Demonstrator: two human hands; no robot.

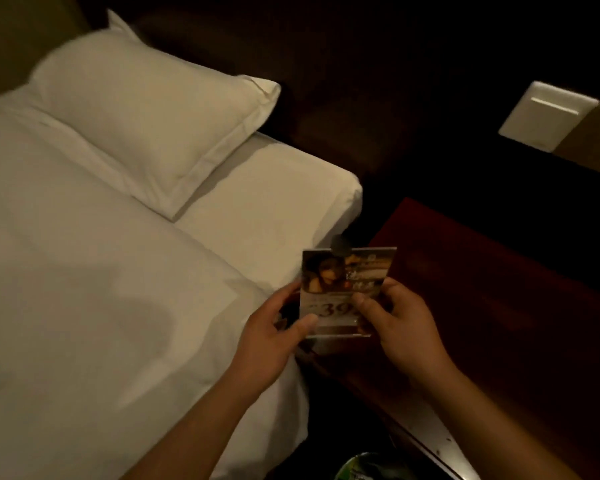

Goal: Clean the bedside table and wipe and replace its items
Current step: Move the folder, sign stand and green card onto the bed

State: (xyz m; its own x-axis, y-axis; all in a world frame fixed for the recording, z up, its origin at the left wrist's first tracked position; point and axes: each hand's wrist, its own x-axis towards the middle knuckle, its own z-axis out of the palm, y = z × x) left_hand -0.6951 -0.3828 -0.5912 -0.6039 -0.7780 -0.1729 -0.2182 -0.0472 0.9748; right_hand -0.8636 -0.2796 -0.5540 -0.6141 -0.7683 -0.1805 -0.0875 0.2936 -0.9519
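A printed card in a clear display stand [343, 285], with photos at the top and large numerals below, is held up between the bed and the bedside table. My left hand [274, 327] grips its left edge, thumb on the front. My right hand [395, 320] grips its right edge, thumb pressed on the front. The dark reddish wooden bedside table [492, 299] lies to the right, under and beyond my right hand. A small dark part sticks up at the stand's top edge.
A bed with white sheets [84, 289] and a white pillow [146, 116] fills the left. A dark headboard runs along the back, and a white switch panel [548, 116] is on the wall at upper right. Something green [364, 467] shows at the bottom edge.
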